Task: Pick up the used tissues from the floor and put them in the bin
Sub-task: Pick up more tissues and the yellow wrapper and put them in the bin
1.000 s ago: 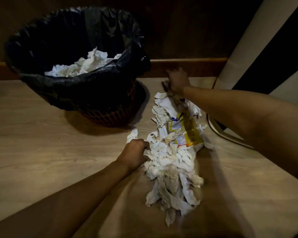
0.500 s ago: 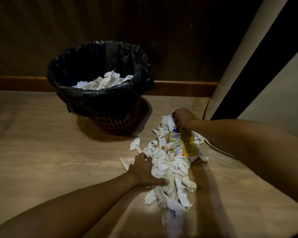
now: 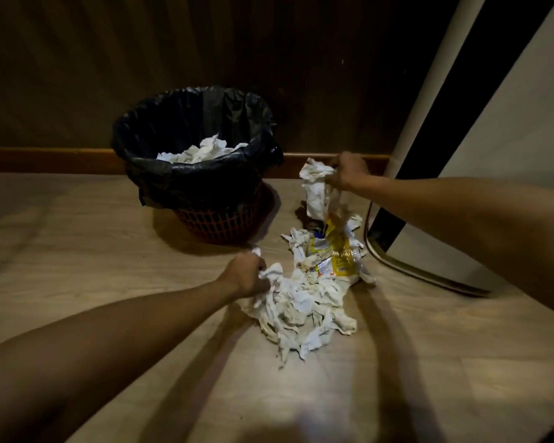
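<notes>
The right hand had lifted clear of the floor, fingers clamped on a tissue clump beside the bin; the left hand gripped the tissue pile at its left edge.

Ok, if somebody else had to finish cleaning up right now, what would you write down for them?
Right hand: shut on a clump of tissues, lifted above the floor, beside the bin.
Left hand: gripping the near edge of the tissue pile on the floor.
Done: some tissues already in the bin.
Left: drop both handfuls in, then clear the rest. A yellow wrapper lies among them.
</notes>
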The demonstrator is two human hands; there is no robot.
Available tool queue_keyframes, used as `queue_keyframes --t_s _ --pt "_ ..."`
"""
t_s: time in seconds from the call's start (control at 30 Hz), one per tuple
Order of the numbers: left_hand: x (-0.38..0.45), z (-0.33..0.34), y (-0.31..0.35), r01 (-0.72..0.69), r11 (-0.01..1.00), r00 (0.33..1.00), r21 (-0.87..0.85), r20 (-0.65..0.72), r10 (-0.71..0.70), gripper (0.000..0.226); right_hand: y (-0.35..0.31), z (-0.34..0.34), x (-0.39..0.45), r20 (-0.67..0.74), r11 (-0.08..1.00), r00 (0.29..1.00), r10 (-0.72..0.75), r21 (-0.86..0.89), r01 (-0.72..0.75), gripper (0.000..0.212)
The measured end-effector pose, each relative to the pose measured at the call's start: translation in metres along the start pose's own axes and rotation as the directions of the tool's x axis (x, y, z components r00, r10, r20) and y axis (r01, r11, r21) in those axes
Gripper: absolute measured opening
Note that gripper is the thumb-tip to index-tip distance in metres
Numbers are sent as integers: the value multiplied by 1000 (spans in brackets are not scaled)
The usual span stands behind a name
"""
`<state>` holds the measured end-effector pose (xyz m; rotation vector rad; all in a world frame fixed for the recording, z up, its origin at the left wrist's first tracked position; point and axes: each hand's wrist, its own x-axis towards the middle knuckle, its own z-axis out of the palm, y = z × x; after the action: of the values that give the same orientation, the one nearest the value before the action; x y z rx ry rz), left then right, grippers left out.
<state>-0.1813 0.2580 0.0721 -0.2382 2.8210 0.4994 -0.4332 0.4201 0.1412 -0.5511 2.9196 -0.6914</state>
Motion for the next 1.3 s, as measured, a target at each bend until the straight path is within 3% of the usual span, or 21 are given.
queue_keyframes --t_s 0.27,0.47,0.7,0.87,0.93,1.2,1.3 --pt "-27 -86 13 -64 994 982 -89 -183 46 27 -44 -62 -20 -138 971 990 42 241 -7 40" --pt "-62 -168 17 -127 975 920 -183 -389 47 27 -77 -87 -38 -177 927 983 54 376 17 42" --pt "-49 -255 -14 -182 894 740 -408 -656 -149 33 -103 -92 -57 -164 915 986 41 403 29 44" --pt "-16 -280 -30 -162 903 513 -399 -815 -268 29 -102 -96 -63 -181 922 982 56 387 19 42" --pt "-6 -274 -29 -133 905 531 -404 -800 -279 33 -96 -98 -66 -191 926 979 68 378 10 41" --pt "-2 -243 -29 -91 930 757 -355 -631 -167 42 -90 -115 -81 -194 892 971 142 449 -41 42" --pt "-9 -250 -31 -110 927 790 -358 -598 -138 43 -103 -114 -82 -189 895 975 115 445 -19 41"
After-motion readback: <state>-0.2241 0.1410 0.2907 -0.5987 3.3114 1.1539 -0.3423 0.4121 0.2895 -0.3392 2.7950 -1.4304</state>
